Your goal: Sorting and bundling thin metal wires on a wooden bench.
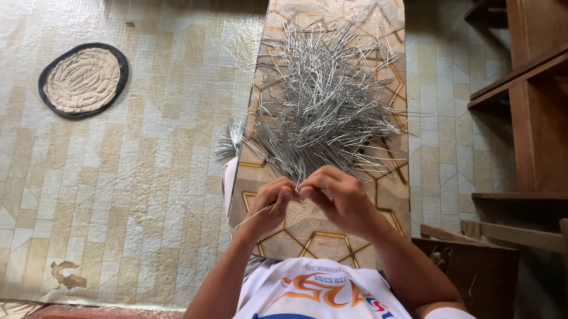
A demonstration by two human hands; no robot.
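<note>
Covering most of the frame, the floor [107, 172] is worn sheet vinyl in a cream and tan block pattern, scuffed through at the lower left, with an oval woven mat [83, 80] edged in black up in the upper left. Dark wooden shelves [537, 112] fill the right side.

Down the middle runs the counter [389, 201], a long narrow board wrapped in glossy patterned vinyl with gold geometric lines. Heaped on its centre is the pile [327, 98]: a big tangle of thin, shiny bent wire pieces, all loops and hooks. Judging by the size of it, loads are left to go through. A small fanned bunch [230, 137] pokes off the counter's left edge, so I'd guess only a little is finished, but can't say for sure.

Just below the pile, both hands meet. The left hand [268, 206] has its grip pinched on one wire [252, 218] trailing to the lower left. The right hand [342, 199] is curled tight at the same spot, fingertips on that wire's end as far as I can tell.
</note>
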